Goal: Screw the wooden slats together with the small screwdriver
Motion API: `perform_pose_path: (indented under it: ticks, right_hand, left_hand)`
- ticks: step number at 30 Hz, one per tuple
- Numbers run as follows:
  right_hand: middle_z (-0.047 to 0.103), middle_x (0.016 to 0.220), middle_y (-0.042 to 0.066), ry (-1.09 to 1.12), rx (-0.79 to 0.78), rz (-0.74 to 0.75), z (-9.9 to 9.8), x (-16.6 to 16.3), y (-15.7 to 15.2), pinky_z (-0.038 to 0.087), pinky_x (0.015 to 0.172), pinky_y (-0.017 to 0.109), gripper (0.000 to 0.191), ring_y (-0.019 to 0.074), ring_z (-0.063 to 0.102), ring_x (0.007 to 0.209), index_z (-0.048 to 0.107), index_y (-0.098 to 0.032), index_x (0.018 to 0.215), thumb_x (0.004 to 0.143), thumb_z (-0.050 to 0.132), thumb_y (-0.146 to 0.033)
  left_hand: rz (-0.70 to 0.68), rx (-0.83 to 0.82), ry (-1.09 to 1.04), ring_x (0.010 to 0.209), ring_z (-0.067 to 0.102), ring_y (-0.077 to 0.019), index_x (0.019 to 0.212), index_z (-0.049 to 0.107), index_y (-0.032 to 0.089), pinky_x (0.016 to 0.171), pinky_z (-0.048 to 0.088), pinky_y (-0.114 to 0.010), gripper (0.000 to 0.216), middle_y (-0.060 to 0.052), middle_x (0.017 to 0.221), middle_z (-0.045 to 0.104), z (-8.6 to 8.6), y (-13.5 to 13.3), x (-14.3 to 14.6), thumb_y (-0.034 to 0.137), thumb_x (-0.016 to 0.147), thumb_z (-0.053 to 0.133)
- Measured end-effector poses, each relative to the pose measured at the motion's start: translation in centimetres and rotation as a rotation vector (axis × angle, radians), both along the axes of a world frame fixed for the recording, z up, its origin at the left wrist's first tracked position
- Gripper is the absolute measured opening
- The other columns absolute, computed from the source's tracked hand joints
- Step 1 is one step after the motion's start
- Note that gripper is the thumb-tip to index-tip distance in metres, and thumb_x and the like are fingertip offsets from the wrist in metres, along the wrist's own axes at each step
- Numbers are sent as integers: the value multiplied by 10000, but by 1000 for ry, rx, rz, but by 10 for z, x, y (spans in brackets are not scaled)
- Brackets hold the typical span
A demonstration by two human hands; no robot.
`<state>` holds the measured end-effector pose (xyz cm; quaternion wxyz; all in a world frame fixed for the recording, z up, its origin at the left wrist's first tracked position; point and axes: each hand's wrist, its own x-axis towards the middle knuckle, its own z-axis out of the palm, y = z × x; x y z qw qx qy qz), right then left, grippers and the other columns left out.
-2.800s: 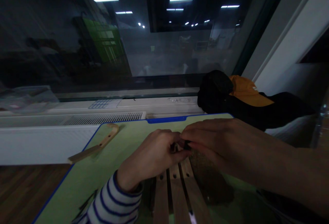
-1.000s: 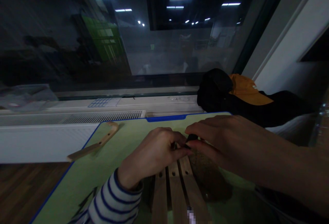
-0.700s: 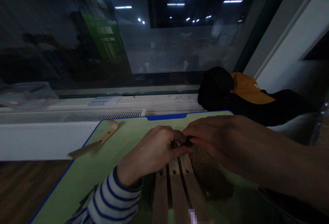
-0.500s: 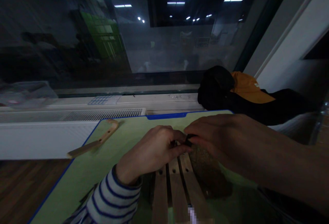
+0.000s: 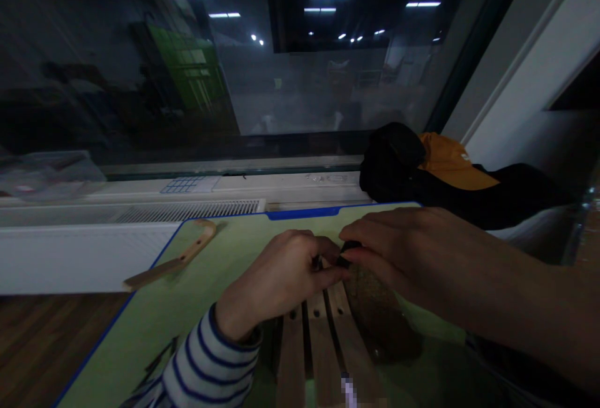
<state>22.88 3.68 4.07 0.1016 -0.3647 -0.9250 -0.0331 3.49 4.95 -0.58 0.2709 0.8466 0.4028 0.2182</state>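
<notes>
Several pale wooden pieces (image 5: pixel 321 345) with drilled holes lie side by side, running from the near edge up to my fingers. My left hand (image 5: pixel 295 264) is closed over their far ends, thumb and forefinger around the tip of one piece. My right hand (image 5: pixel 398 245) pinches a small black piece (image 5: pixel 349 252) against that tip, beside the left fingertips; its exact kind is too dark to tell. Under my right hand sits a dark brown block (image 5: pixel 379 320), partly covered. The far ends of the wooden pieces are mostly hidden by my fingers.
A wooden piece with a hooked end (image 5: pixel 187 255) lies at the left of the green, blue-edged board (image 5: pixel 239 236). Beyond are a radiator (image 5: pixel 192 209), a windowsill with a clear plastic box (image 5: pixel 51 170), and black clothing with an orange cap (image 5: pixel 457 161).
Both hands stay almost in place. The black piece in my right fingers has shifted very slightly; the view has tilted a little.
</notes>
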Motion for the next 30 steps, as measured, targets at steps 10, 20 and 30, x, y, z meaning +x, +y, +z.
perform_pose_path:
  ticks: [10, 20, 30]
  right_hand:
    - [649, 887, -21, 45, -160, 50, 6, -2, -4, 437, 709, 286, 118, 145, 591, 781, 599, -239, 921, 883, 509, -173]
    - [628, 774, -49, -5, -70, -2, 4, 0, -3, 414, 613, 286, 123, 136, 582, 671, 582, -245, 837, 905, 482, -222]
    - [624, 739, -34, -31, -9, -8, 5, 1, -5, 396, 596, 290, 119, 148, 585, 656, 574, -233, 812, 898, 493, -221]
  left_hand:
    - [-25, 70, 28, 628, 607, -128, 802, 678, 195, 554, 390, -230, 100, 23, 706, 677, 0, 1, -3, 284, 823, 638]
    - [-119, -25, 54, 747, 639, -166, 948, 687, 201, 664, 454, -260, 184, -21, 829, 709, 1, 0, -3, 266, 897, 522]
    - [-17, 98, 87, 674, 627, -162, 882, 697, 219, 583, 410, -256, 141, -1, 745, 701, 2, -2, 3, 324, 838, 614]
